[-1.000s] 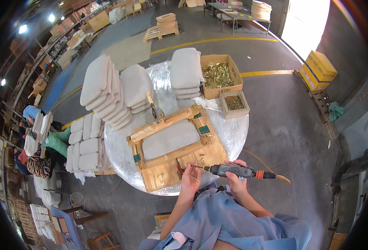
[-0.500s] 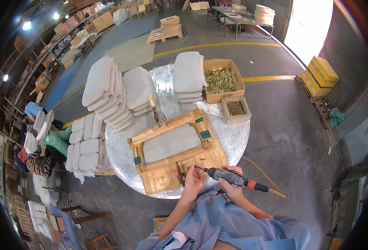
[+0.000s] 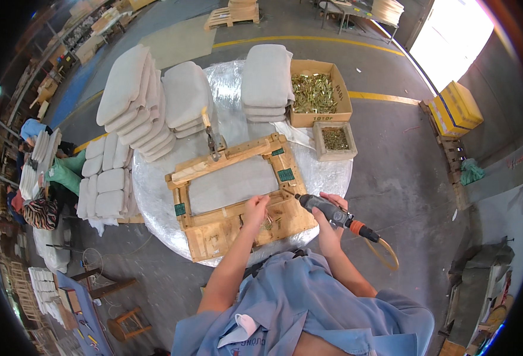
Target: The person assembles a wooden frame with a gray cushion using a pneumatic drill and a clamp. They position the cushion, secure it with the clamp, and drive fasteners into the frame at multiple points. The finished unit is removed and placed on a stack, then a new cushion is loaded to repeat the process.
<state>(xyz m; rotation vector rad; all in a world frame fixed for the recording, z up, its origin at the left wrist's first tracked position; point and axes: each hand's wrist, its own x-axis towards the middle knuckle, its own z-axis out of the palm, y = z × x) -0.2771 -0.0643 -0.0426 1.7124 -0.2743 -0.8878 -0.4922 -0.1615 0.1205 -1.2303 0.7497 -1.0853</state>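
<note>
My right hand [image 3: 331, 232] grips a grey-and-black pneumatic screwdriver [image 3: 328, 210] with an orange band. Its bit points at the near right corner of a wooden jig frame [image 3: 191, 222]; contact I cannot make out. Inside the frame lies a grey padded panel [image 3: 232, 185]. My left hand [image 3: 254, 213] is closed in a pinch at the frame's near rail, and whatever its fingers hold is too small to name. A toggle clamp [image 3: 211, 142] with a yellow handle stands on the far rail. Small metal pieces [image 3: 277, 223] lie on the board beside my left hand.
The jig rests on a round, film-wrapped table [image 3: 155, 204]. Behind it stand stacked grey pads [image 3: 132, 95], a carton [image 3: 321, 118] of brass-coloured hardware and a wooden box [image 3: 335, 155] of small fasteners. An air hose [image 3: 394, 256] loops from the tool. People work at far left.
My left hand has moved from beside the screwdriver's tip to the jig's near rail, its fingers now pinched. The screwdriver has moved forward to the jig's corner. The view has tilted.
</note>
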